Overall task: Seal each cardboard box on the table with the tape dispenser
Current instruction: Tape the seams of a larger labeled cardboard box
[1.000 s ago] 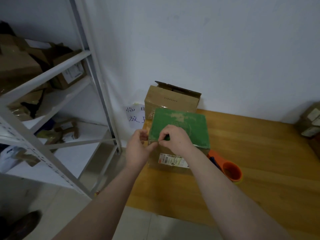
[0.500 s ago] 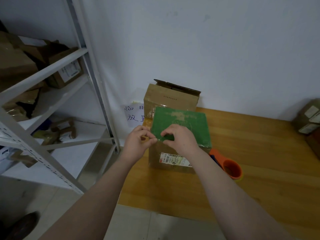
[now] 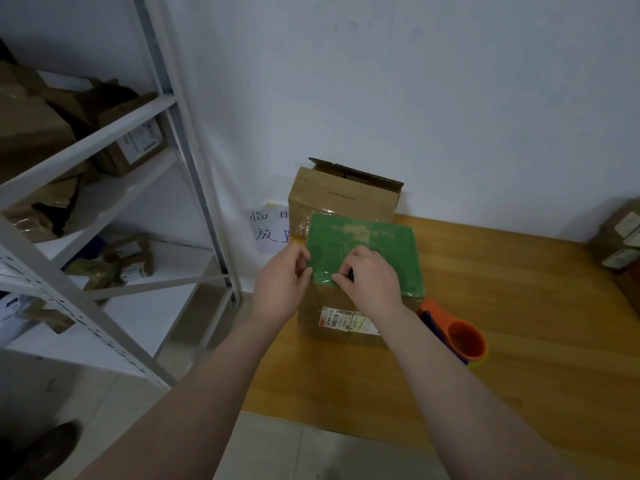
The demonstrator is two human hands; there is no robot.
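A cardboard box with a green top point(image 3: 367, 247) and a shipping label on its near side stands at the left end of the wooden table point(image 3: 519, 306). My left hand point(image 3: 282, 285) pinches at the box's near left top corner. My right hand point(image 3: 369, 277) pinches the green top's near edge beside it. What the fingers hold is too thin to make out. Behind it stands a second cardboard box point(image 3: 343, 199) with its flaps loose. The orange tape dispenser point(image 3: 457, 332) lies on the table right of the green-topped box, apart from both hands.
A white metal shelf rack point(image 3: 104, 188) with several small boxes stands at the left, off the table. More labelled boxes point(image 3: 620, 237) sit at the table's right edge. A paper note point(image 3: 270, 228) hangs on the wall behind. The table's near edge lies below my forearms.
Both hands have stayed at the box's near top edge, with the fingers shifting slightly along it. The view has tilted a little. The dispenser has not moved.
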